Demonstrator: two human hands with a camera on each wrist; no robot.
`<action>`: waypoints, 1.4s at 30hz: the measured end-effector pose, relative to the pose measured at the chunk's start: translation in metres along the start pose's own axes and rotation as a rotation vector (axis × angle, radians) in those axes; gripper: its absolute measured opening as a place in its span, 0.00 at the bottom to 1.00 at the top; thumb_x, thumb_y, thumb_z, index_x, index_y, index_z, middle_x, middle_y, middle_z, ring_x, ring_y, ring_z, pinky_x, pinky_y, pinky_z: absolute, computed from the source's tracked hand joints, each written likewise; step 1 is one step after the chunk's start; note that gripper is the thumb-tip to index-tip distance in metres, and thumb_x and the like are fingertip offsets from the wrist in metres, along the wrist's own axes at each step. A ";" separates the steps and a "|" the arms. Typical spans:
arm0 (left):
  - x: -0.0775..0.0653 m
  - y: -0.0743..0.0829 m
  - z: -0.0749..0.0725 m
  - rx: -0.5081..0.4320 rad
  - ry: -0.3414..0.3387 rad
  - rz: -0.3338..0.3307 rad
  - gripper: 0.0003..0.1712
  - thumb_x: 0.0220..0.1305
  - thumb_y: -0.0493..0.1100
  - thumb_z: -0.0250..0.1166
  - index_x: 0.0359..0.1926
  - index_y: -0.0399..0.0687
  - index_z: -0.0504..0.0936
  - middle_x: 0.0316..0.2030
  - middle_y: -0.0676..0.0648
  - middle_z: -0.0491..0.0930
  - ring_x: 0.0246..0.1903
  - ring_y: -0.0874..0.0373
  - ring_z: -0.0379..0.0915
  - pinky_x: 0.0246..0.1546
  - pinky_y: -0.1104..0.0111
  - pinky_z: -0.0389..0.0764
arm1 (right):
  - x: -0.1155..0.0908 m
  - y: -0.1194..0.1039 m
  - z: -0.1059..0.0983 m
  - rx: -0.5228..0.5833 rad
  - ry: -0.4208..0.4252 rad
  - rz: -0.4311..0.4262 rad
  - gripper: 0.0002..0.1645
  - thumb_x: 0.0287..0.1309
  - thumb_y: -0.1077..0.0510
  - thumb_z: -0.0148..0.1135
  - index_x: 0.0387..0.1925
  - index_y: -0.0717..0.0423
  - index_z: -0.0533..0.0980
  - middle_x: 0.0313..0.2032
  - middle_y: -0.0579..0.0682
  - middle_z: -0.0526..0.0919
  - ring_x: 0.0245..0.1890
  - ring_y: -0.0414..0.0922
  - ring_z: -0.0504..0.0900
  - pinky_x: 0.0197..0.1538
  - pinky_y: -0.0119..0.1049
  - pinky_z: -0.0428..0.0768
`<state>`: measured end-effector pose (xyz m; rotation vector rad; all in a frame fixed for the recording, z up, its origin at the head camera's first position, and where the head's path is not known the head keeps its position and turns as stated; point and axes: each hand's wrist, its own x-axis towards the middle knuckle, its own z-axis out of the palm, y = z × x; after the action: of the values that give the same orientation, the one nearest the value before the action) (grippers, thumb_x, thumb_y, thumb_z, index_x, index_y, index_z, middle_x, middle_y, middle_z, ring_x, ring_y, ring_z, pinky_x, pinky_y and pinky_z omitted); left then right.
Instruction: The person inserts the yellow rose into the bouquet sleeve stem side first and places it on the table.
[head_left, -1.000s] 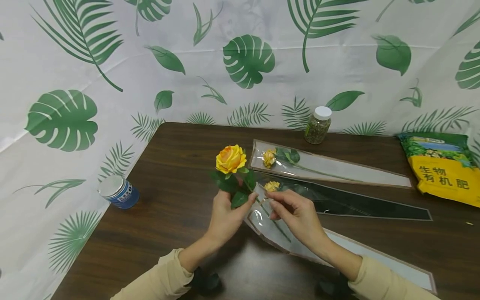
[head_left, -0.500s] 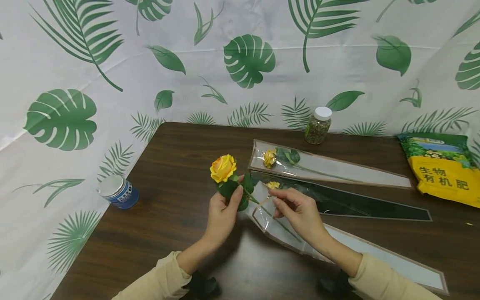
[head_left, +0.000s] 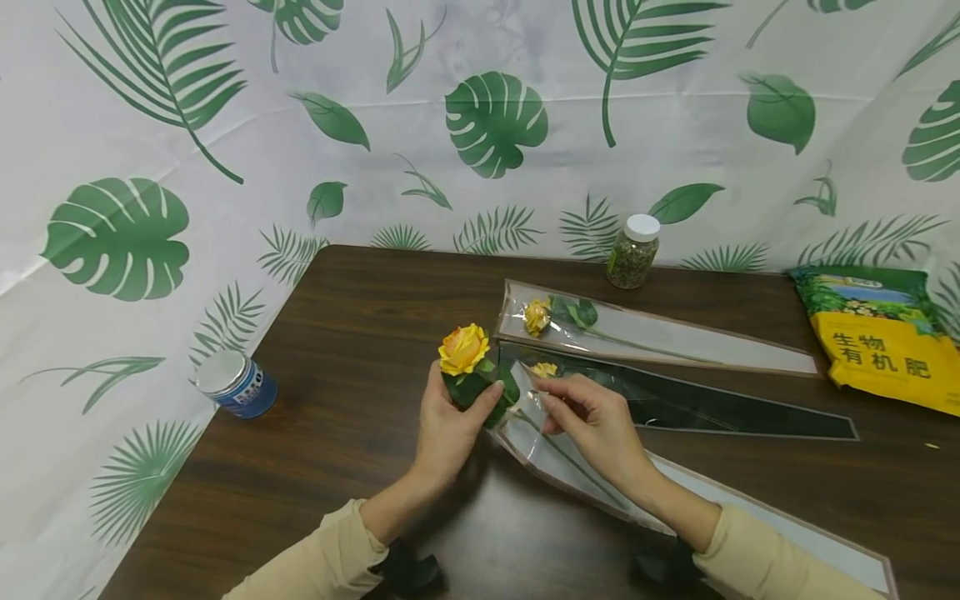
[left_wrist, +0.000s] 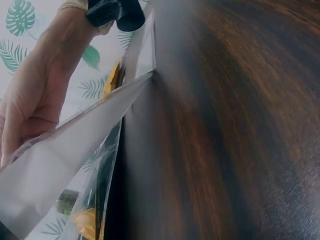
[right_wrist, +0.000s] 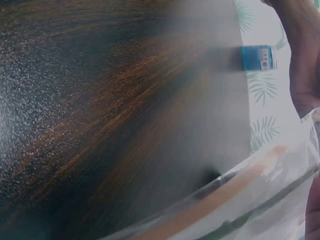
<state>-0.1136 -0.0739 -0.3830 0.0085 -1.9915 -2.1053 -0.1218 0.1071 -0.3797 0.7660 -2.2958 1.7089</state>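
Observation:
A yellow rose (head_left: 462, 350) with green leaves is gripped just below its bloom by my left hand (head_left: 446, 437), thumb over the leaves. Its green stem (head_left: 573, 458) slants down to the right, within the outline of a long tapered flower sleeve (head_left: 780, 525), white with a brown border and a clear film front. At the sleeve's wide mouth, my right hand (head_left: 596, 425) pinches the film edge between thumb and fingertips. In the right wrist view the stem (right_wrist: 250, 215) shows behind the clear film. The left wrist view has the sleeve's white side (left_wrist: 55, 160) raised off the table.
Behind lie a white sleeve (head_left: 675, 329) and a black sleeve (head_left: 750, 408), each with a yellow rose inside. A jar with a white lid (head_left: 633, 250) stands at the back, a yellow-green bag (head_left: 885, 342) at right, a blue can (head_left: 243, 387) at the left edge.
The rose dips lower, and its stem slides further down and right along the sleeve. My left hand follows it; my right hand stays at the film edge.

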 end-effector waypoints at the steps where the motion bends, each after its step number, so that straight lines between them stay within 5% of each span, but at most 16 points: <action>1: -0.001 -0.001 0.000 0.026 -0.008 -0.004 0.29 0.54 0.33 0.69 0.55 0.38 0.66 0.52 0.42 0.76 0.52 0.57 0.72 0.55 0.66 0.73 | 0.000 0.000 0.000 0.002 0.000 0.000 0.13 0.56 0.72 0.59 0.44 0.65 0.80 0.27 0.52 0.79 0.22 0.37 0.81 0.27 0.31 0.82; 8: -0.006 -0.006 0.000 0.081 -0.095 -0.027 0.34 0.53 0.34 0.70 0.58 0.41 0.64 0.46 0.41 0.78 0.49 0.54 0.74 0.54 0.68 0.73 | 0.001 0.002 0.000 -0.038 -0.001 -0.010 0.13 0.56 0.71 0.60 0.44 0.63 0.80 0.26 0.50 0.79 0.21 0.37 0.80 0.24 0.30 0.80; 12: -0.010 -0.008 -0.003 0.065 -0.143 -0.024 0.34 0.59 0.37 0.65 0.63 0.42 0.60 0.54 0.41 0.73 0.55 0.54 0.69 0.57 0.69 0.70 | 0.002 0.003 -0.003 -0.073 0.003 -0.011 0.13 0.56 0.70 0.60 0.44 0.63 0.81 0.27 0.50 0.79 0.21 0.36 0.80 0.23 0.29 0.79; 16: -0.013 -0.008 -0.007 0.003 -0.181 -0.047 0.25 0.72 0.43 0.50 0.65 0.38 0.59 0.58 0.36 0.68 0.53 0.49 0.72 0.47 0.66 0.79 | 0.003 0.003 -0.005 -0.088 0.012 -0.029 0.13 0.56 0.71 0.61 0.44 0.62 0.81 0.26 0.49 0.78 0.21 0.36 0.80 0.23 0.28 0.79; 19: -0.013 -0.008 -0.009 -0.019 -0.177 -0.066 0.23 0.74 0.45 0.45 0.61 0.34 0.64 0.51 0.31 0.72 0.44 0.50 0.77 0.37 0.66 0.83 | 0.002 0.002 -0.005 -0.095 0.011 -0.043 0.14 0.55 0.71 0.61 0.44 0.61 0.81 0.26 0.48 0.78 0.21 0.35 0.79 0.23 0.27 0.78; 26: -0.013 -0.008 -0.010 -0.012 -0.215 -0.106 0.22 0.68 0.37 0.56 0.60 0.37 0.63 0.46 0.31 0.78 0.38 0.62 0.79 0.33 0.72 0.81 | 0.002 0.001 -0.005 -0.132 0.011 -0.103 0.17 0.52 0.74 0.62 0.44 0.61 0.81 0.28 0.48 0.80 0.22 0.34 0.77 0.24 0.25 0.78; 34: -0.011 -0.005 -0.014 0.238 -0.281 -0.061 0.16 0.61 0.40 0.65 0.49 0.41 0.77 0.43 0.40 0.81 0.29 0.60 0.81 0.26 0.76 0.77 | 0.003 0.003 -0.007 -0.168 0.010 -0.136 0.17 0.52 0.75 0.62 0.44 0.60 0.81 0.27 0.45 0.78 0.21 0.34 0.76 0.23 0.24 0.75; 42: -0.010 -0.004 -0.019 0.262 -0.317 -0.030 0.15 0.61 0.40 0.65 0.48 0.42 0.75 0.38 0.40 0.84 0.26 0.54 0.82 0.26 0.75 0.78 | 0.003 -0.002 -0.005 -0.127 -0.017 -0.141 0.17 0.55 0.72 0.60 0.46 0.58 0.81 0.29 0.47 0.79 0.23 0.36 0.75 0.24 0.25 0.76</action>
<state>-0.1012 -0.0904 -0.3900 -0.2665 -2.4511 -1.9456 -0.1242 0.1104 -0.3755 0.8950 -2.2759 1.4874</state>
